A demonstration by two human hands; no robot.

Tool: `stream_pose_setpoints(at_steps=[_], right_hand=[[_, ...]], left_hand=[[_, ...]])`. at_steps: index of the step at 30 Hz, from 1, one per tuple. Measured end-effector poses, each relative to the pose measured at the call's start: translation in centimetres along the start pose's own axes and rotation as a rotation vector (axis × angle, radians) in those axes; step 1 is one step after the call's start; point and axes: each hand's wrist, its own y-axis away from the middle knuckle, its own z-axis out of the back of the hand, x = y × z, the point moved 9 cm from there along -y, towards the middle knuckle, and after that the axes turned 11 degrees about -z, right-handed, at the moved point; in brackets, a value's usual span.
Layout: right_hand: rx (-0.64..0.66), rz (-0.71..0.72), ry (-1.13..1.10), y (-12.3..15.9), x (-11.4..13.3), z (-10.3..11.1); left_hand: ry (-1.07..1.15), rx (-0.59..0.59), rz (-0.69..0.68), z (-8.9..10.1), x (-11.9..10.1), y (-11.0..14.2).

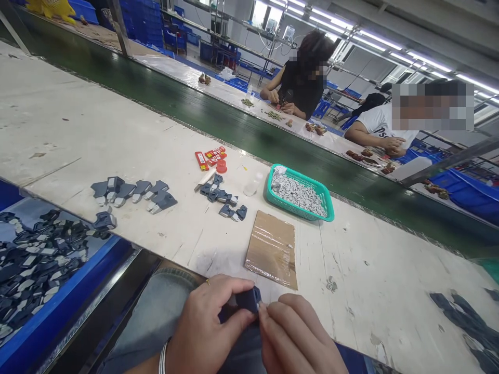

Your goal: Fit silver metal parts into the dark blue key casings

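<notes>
Block (246, 301), dark blue, is above the lap near the table (136, 124) edge, gripped between left hand's (208, 324) thumb and index finger. Right hand's (294, 332) fingertips meet its end at 1 small pale bit (258, 307); if they pinch it, I cannot tell. I judge this block is unfinished. Similar pieces (161, 200) with pale inserts fill the blue bin (78, 283) too; green basket (288, 206) holds many pale parts (300, 196).
</notes>
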Motion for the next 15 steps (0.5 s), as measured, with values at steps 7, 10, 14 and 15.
stream_pose_setpoints(at_steps=[7,10,14,15], right_hand=[[0.006,-0.231,-0.162,2.2,-4.5,-0.9],[-0.014,-0.308,-0.023,4.5,-7.8,-0.5],[-0.054,-0.414,0.145,7.4,-11.8,1.5],[-0.074,-0.454,0.189,8.0,-12.6,2.1]], left_hand=[[-0.624,-0.078,-0.324,5.0,-0.3,-2.9],[-0.815,-0.231,-0.228,10.7,1.1,-4.8],[-0.988,-0.303,-0.166,13.7,1.3,-6.9],[-0.999,-0.270,-0.191,12.9,1.1,-7.6]])
